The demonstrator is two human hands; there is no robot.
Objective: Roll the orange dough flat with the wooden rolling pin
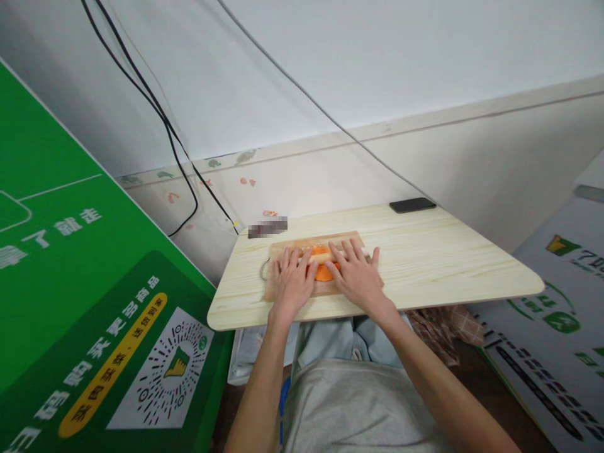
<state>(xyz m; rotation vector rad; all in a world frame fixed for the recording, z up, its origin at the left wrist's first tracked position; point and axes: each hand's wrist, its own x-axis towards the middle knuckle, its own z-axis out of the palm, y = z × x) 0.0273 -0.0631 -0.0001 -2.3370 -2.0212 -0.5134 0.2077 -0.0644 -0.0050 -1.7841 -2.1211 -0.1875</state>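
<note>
1. location: the pin (321, 258) lay crosswise on the orange dough (324, 273), which rested on the board (325, 289) near the close edge of the table (448, 258). dough showed on both the near and far sides of the pin.
2. left hand (295, 280): palm down, fingers spread, laid over the left part of the pin; nothing was pinched.
3. right hand (358, 274): likewise flat and spread, over the right part of the pin. how hard either hand pressed could not be told.
4. pin, handling: it looked like wood, so it was judged stiff, fairly light and apt to roll. the sound hold was a flat palm toward each end, with even load; the ends themselves were hidden by the hands.
5. dough, handling: it was judged soft, pliable and easily torn or dented, possibly tacky. it was best taken from beneath, along a broad edge, not by fingertips.
6. board, handling: it appeared rigid; whether it could slip on the table was not shown. the metal handle (263, 269) at its left side offered the clearest grip.
</note>
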